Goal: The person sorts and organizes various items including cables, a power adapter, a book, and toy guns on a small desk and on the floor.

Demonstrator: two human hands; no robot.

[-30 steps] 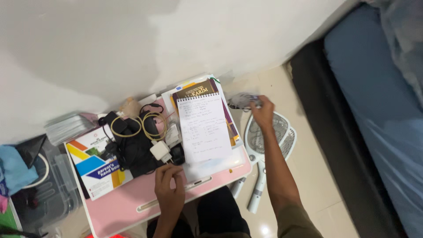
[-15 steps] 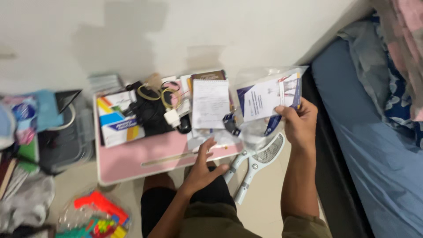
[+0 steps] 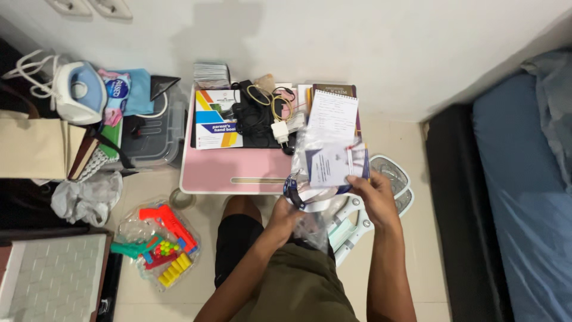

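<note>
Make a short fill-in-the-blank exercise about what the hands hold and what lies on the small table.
1. Both hands, left and right, hold a clear ____ bag with papers inside.
2. The table top is ____ in colour.
3. The notepad lies at the table's ____ end.
4. Black cables lie ____ the booklet and the notepad.

Missing words: plastic; pink; right; between

I am seeing the clear plastic bag (image 3: 325, 164) covering part of the spiral notepad (image 3: 333, 113) and the pink table's (image 3: 238, 170) right end. My left hand's (image 3: 286, 217) fingertips are hiding behind the bag's crumpled lower part. The blue bed (image 3: 524, 197) is running off the right edge.
</note>
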